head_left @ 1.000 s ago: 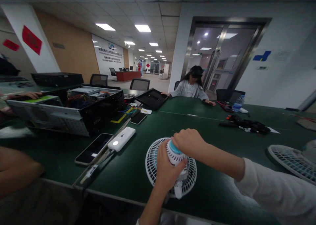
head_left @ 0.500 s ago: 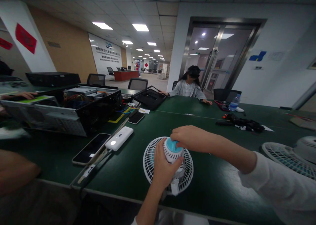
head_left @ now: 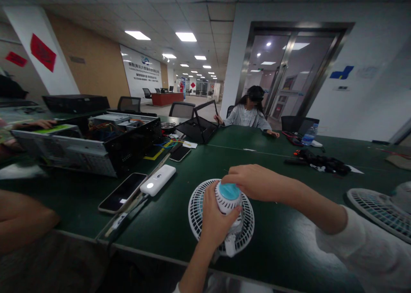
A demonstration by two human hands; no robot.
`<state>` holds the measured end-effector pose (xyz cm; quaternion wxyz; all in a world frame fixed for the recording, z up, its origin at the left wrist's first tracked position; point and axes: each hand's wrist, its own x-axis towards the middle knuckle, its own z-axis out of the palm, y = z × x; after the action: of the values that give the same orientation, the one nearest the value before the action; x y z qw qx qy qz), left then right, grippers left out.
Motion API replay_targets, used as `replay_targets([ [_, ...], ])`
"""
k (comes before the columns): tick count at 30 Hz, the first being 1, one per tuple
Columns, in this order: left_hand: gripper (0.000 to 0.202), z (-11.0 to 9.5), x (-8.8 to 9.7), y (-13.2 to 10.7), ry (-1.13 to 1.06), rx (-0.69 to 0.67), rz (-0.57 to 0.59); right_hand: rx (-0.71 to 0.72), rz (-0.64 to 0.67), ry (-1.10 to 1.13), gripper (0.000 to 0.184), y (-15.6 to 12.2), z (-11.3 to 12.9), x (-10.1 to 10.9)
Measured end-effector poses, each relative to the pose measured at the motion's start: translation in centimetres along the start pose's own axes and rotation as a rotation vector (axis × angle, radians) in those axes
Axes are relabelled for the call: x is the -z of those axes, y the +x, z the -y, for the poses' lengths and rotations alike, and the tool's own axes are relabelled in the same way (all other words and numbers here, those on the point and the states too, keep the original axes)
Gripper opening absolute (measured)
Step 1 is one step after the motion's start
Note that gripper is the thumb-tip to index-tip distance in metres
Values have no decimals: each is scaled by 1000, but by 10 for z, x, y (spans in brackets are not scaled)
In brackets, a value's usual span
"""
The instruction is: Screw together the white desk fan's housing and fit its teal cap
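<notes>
A small white fan (head_left: pixel 199 216) is held on a green worktop (head_left: pixel 282 246), its round grille (head_left: pixel 247 226) lying under both hands and its ribbed housing (head_left: pixel 228 204) rising from the centre beneath a blue cap (head_left: pixel 228 191). The housing is clasped from the near side by the left hand (head_left: pixel 218 218), fingers wrapped around it, while the right hand (head_left: pixel 253 181) is curved over from the right, against the cap's edge; neither hand is spread.

Left of the left hand, a white power bank (head_left: pixel 158 180) lies just beside the grille, with a phone (head_left: pixel 122 192) next to it. Ahead and left of the hands, a second phone (head_left: pixel 180 153) and coloured wires (head_left: pixel 163 144) lie by an open computer case (head_left: pixel 86 145), on which a co-worker's hand (head_left: pixel 35 124) rests. Right of the right hand, a second fan (head_left: pixel 375 211) is cut off by the frame's edge. Ahead of that hand lie black cables (head_left: pixel 321 162) and a water bottle (head_left: pixel 310 134). Across the worktop, a seated person (head_left: pixel 247 115) reaches toward a propped black panel (head_left: pixel 201 128).
</notes>
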<state>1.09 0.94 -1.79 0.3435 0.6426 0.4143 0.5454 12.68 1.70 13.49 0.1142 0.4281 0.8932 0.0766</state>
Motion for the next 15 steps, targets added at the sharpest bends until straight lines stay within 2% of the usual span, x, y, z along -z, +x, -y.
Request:
replay_targets([
  [3,61,-1,1,0,-1,11,10,134,-22,-15,25,-4,-10,-5],
  [7,63,-1,1,-1,-5,16,6,156,-10,-55,23,0,-13,-6],
  [11,64,1,1,-2,-3,11,13,93,66,-58,17,8,-5,3],
  [13,65,2,1,-1,-4,9,12,23,63,-57,16,13,2,2],
  [15,65,3,0,-1,-10,7,5,-77,35,-54,23,17,10,-4],
])
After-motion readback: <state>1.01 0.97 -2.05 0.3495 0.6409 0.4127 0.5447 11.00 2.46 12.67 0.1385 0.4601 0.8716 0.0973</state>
